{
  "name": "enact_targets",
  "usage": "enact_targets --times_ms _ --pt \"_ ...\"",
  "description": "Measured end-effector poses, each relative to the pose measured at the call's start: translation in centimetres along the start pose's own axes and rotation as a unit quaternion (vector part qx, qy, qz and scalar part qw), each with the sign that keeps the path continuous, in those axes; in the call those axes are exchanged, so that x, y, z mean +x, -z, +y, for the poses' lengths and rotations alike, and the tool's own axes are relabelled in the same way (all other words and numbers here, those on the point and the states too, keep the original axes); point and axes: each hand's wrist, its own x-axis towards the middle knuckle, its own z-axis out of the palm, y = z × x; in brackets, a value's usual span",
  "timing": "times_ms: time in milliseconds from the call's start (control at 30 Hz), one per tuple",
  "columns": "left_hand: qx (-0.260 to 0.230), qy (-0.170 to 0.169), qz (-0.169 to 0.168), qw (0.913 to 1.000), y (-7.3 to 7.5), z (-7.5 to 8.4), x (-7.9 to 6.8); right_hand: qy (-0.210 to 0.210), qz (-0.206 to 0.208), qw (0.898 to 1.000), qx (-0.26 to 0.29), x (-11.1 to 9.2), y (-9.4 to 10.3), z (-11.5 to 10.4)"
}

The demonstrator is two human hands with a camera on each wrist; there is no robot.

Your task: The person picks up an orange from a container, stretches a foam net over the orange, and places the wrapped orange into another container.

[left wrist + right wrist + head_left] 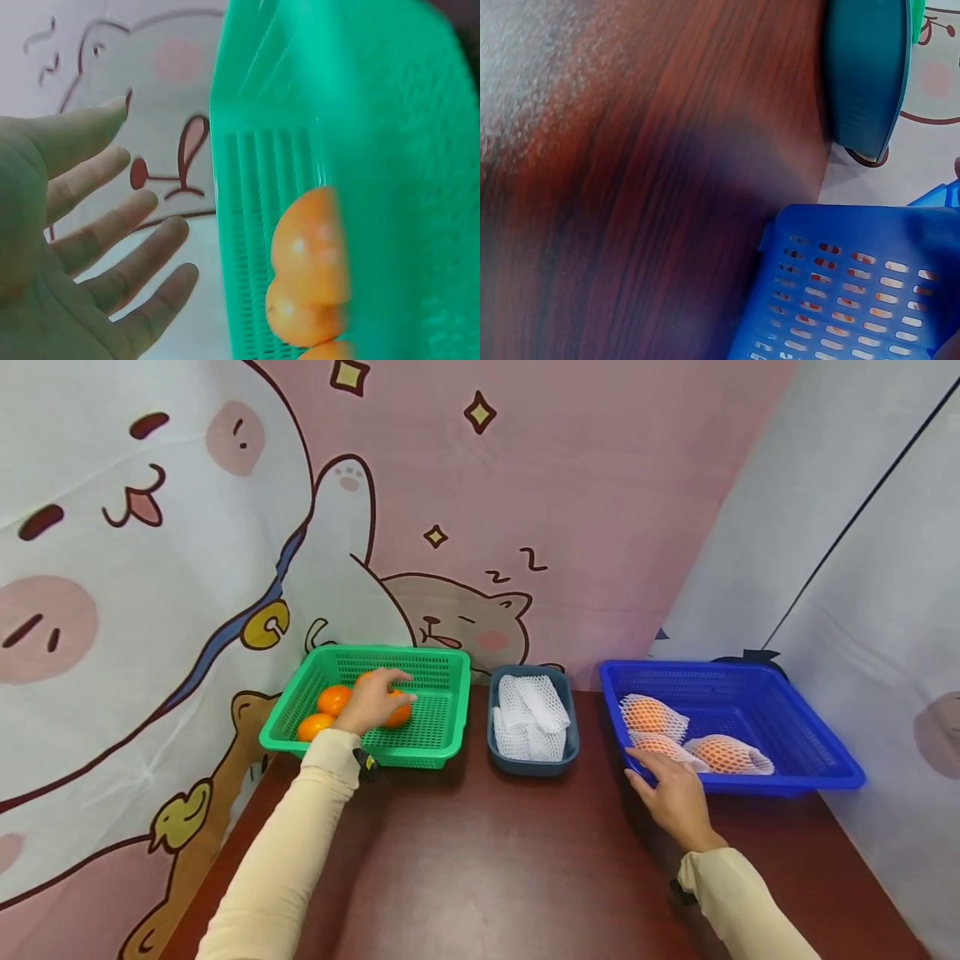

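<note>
On the counter, the blue basket sits at two o'clock and the green basket at eleven, the right hand by the former's near-left corner, its grip unclear, while the left hand, nearer, spread and empty, hovers above round oranges lying from its nine o'clock to three.
</note>
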Motion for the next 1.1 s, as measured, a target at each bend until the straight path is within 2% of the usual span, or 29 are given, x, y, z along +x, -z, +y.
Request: enact_targets --times_ms 133,233,433,567,667,833,1100 --pt "0.032 0.021 -0.024 0.999 1.3 -0.5 3.3 -0.004 -0.005 1.0 0.001 0.2 0.2 0.0" --pt "0.064 0.039 -0.058 0.9955 1.6 -1.1 5.3 -0.01 -0.01 1.0 0.0 0.3 0.3 -0.1" --pt "0.127 0.089 -0.138 0.9782 0.8 -3.2 7.7 -0.021 -0.029 0.999 0.003 0.3 0.2 -0.3" --pt "0.13 0.111 -0.173 0.9701 -0.4 -4.1 8.2 -0.028 -0.033 0.999 0.005 0.2 0.3 -0.2" --pt "0.121 0.123 -0.189 0.9667 -1.1 -4.8 7.9 -0.029 -0.03 0.999 0.007 0.1 0.4 -0.2" --pt "0.102 0.132 -0.204 0.9647 -2.1 -5.8 7.4 -0.033 -0.033 0.999 0.003 -0.1 0.4 -0.4" --pt "0.083 0.14 -0.218 0.9622 -2.6 -5.8 7.3 -0.038 -0.033 0.999 0.002 0.0 0.4 -0.3"
